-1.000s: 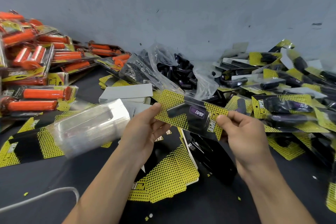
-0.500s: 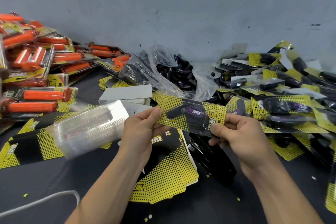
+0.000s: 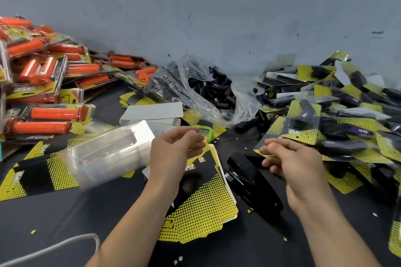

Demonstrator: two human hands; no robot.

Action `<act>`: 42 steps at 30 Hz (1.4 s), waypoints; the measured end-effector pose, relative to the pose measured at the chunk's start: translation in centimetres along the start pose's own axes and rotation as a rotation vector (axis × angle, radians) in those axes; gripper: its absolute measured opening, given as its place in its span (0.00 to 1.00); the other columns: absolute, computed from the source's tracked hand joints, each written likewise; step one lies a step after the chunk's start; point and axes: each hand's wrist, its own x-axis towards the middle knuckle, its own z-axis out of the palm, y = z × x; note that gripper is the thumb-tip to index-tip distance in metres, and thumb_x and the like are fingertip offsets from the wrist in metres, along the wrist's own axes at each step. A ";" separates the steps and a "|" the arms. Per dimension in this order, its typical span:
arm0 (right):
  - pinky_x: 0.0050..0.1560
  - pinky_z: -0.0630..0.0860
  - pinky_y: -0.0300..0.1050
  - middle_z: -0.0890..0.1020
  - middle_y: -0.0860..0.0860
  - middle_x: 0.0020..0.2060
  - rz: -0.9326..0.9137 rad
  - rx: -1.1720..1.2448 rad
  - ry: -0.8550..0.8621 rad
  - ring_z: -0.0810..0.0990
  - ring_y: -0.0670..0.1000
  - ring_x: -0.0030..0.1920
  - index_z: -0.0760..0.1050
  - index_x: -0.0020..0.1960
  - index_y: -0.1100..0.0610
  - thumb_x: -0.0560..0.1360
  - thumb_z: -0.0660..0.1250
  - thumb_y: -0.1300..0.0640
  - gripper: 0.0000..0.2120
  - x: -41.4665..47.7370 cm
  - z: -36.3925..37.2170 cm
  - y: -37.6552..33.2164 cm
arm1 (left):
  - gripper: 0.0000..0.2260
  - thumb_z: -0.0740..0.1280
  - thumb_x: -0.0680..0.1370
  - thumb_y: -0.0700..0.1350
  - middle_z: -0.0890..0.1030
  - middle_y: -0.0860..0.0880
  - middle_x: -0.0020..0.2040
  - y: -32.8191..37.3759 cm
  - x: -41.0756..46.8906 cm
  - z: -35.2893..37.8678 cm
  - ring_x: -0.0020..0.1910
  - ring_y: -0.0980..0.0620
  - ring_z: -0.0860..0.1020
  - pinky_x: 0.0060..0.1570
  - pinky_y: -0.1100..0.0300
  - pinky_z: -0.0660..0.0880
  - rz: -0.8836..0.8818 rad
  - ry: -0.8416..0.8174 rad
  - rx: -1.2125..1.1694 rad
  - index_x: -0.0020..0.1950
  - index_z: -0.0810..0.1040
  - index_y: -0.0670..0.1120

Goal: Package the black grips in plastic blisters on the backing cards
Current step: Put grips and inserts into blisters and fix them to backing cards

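The finished pack [image 3: 301, 121], a yellow dotted card with a black grip under its blister, shows blurred over the left edge of the pile of finished black-grip packs [image 3: 355, 130]. Its near corner lies by the fingertips of my right hand [image 3: 288, 158], which holds nothing, fingers loosely curled. My left hand [image 3: 173, 151] hovers with nothing in it above the stack of backing cards [image 3: 199, 204]. A stack of clear blisters [image 3: 108, 154] lies on its side to the left. Loose black grips fill a plastic bag [image 3: 212, 91] at the back.
A black stapler [image 3: 253, 182] lies between my hands on the dark table. A green timer [image 3: 205, 131] sits behind my left hand. Packs of orange grips [image 3: 43, 84] pile up at the left. White cards [image 3: 152, 112] lie mid-table; a white cable [image 3: 54, 247] runs near left.
Both hands held the finished pack in front of me; now it has left them and moved right to the pile. Both hands have dropped lower.
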 end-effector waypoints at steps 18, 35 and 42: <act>0.61 0.63 0.30 0.79 0.41 0.55 -0.754 -0.810 -0.303 0.72 0.42 0.61 0.84 0.61 0.43 0.73 0.76 0.54 0.16 -6.0 4.8 1.1 | 0.15 0.65 0.80 0.43 0.83 0.44 0.64 2.8 1.5 -5.5 0.65 0.41 0.75 0.69 0.48 0.63 0.261 0.490 1.263 0.65 0.83 0.48; 0.75 0.44 0.37 0.58 0.28 0.78 -0.387 -0.957 -0.946 0.49 0.31 0.76 0.64 0.75 0.30 0.66 0.78 0.35 0.42 -6.3 5.4 1.2 | 0.38 0.71 0.72 0.49 0.72 0.48 0.75 2.9 1.2 -5.4 0.77 0.46 0.65 0.80 0.38 0.52 0.272 0.216 1.276 0.81 0.63 0.52; 0.47 0.70 0.23 0.83 0.27 0.47 -0.425 -0.586 -0.635 0.78 0.29 0.53 0.85 0.56 0.39 0.80 0.69 0.47 0.08 -6.1 4.9 1.2 | 0.35 0.70 0.72 0.52 0.73 0.47 0.74 3.2 0.9 -5.2 0.76 0.45 0.66 0.80 0.40 0.49 0.348 0.278 1.226 0.80 0.68 0.51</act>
